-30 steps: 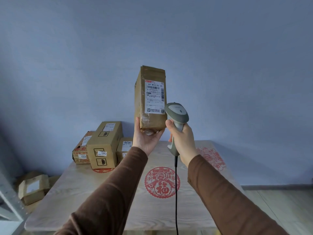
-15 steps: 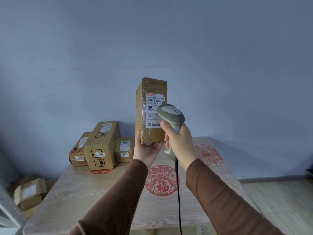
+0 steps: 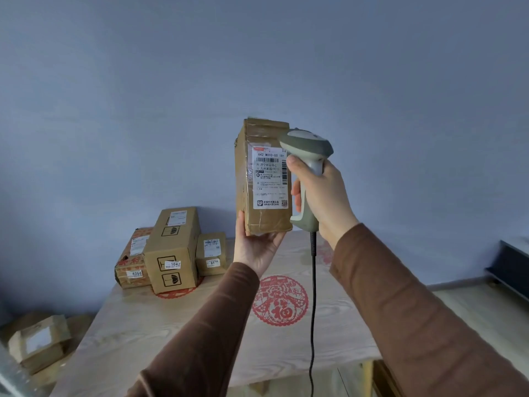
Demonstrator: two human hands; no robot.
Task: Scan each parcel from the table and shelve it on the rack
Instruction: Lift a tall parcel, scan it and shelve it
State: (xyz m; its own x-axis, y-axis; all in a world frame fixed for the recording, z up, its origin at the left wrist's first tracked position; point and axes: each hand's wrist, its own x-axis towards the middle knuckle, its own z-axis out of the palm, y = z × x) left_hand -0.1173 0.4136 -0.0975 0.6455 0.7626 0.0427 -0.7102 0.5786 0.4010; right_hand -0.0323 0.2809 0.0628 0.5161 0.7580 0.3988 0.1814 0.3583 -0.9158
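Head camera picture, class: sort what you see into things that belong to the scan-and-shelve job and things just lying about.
Belongs to the job:
- tall brown cardboard parcel, held upright by the left hand
- grey handheld barcode scanner, gripped by the right hand
- three brown cardboard parcels waiting on the pale wooden table

Lying about:
- red paper-cut decoration
- cardboard boxes on the floor

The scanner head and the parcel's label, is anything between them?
Nothing: in the head view the scanner overlaps the held parcel's label edge.
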